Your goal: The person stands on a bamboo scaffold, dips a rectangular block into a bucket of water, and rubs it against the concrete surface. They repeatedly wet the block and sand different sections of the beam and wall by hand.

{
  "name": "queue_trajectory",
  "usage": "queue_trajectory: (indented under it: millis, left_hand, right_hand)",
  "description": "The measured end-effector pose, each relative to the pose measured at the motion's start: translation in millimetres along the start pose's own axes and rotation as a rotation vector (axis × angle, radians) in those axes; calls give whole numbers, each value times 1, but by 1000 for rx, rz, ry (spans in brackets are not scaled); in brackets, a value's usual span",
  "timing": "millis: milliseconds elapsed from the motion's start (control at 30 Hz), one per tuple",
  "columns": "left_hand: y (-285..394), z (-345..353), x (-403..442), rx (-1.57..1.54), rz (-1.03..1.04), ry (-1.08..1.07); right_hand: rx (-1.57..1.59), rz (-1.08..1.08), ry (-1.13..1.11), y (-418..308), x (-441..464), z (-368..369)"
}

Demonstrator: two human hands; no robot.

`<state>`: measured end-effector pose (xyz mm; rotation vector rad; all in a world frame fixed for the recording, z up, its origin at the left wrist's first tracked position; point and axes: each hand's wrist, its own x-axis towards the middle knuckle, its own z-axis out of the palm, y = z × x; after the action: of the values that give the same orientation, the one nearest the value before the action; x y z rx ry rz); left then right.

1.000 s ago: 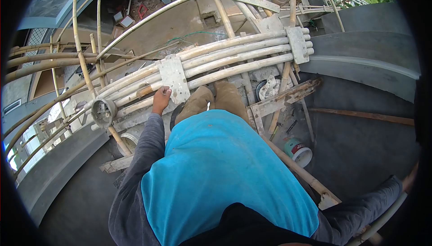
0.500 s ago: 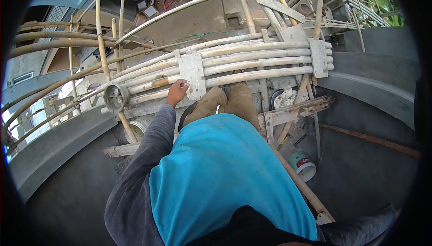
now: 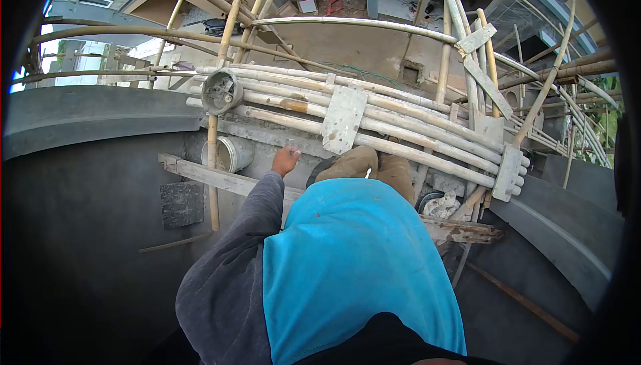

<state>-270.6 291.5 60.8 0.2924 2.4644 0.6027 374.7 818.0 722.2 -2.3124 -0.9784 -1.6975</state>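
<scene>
My left hand [image 3: 286, 159] is raised a little in front of the concrete ledge, left of my knees, near the lower bamboo pole [image 3: 284, 119]. Its fingers look curled, and whether anything small is in them is too small to tell. A flat, spotted board [image 3: 344, 119] lies across the bamboo poles to the right of the hand. To the left, a round container [image 3: 222, 91] with grey material inside rests on the poles. Below it stands a white bucket [image 3: 235, 154]. My right hand is out of view.
A wooden plank [image 3: 224, 177] runs below the hand. Upright bamboo [image 3: 235, 15] crosses the rail at the upper left. Another board [image 3: 509, 173] spans the right pole ends. A rough dark panel [image 3: 181, 204] is on the left wall, and a timber [image 3: 524, 301] lies lower right.
The view has swung to the left. My left hand has moved away from the spotted board and poles. The right sleeve has left the view.
</scene>
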Motion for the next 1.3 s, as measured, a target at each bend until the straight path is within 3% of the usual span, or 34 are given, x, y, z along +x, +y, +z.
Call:
queue_trajectory:
  millis: [67,100,133,267,367,567,600,700,767,867,900,967,1033,1100,1133,1167,1200,1267,1300]
  left_hand:
    - [-16,12,-8,-42,-16,-12]
    - [-23,18,-10,-88,-24,-12]
    - [-23,23,-12,-87,-52,-34]
    - [-5,37,-1,-29,-69,-44]
    - [-9,67,43,9,-26,-170]
    - [105,80,90,-25,205,-141]
    - [126,77,89,-29,227,-179]
    - [177,68,77,19,294,-257]
    - [181,69,79,47,329,-316]
    - [188,53,71,41,300,-369]
    - [191,48,68,41,301,-407]
    - [181,39,71,102,373,-386]
    - [177,26,75,147,282,-429]
    - [175,13,84,203,345,-437]
    - [178,12,89,244,382,-407]
    - [190,11,92,251,398,-419]
    - [207,8,94,256,413,-399]
    - [247,4,100,259,499,-372]
    - [272,7,103,268,517,-375]
  right_hand:
    - [-144,3,84,5,9,26]
    - [-118,-42,262,13,10,40]
    - [-98,-13,29,9,10,19]
    - [-28,3,-29,10,2,14]
    - [-100,-82,244,0,-7,14]
    - [-111,-82,284,30,21,75]
    - [220,-310,471,53,25,93]
    - [569,-543,610,48,21,75]
    - [-119,-32,6,14,24,46]
    - [-80,52,-174,3,19,25]
    - [-85,55,-176,4,20,30]
    - [-102,-99,110,16,23,50]
    - [-85,-96,84,14,20,44]
    - [-88,-74,95,13,20,43]
    - [112,-275,270,42,16,64]
    - [92,-267,267,36,17,53]
    - [21,-175,85,13,17,32]
    - [298,-505,128,101,65,154]
    - [95,-320,88,76,50,119]
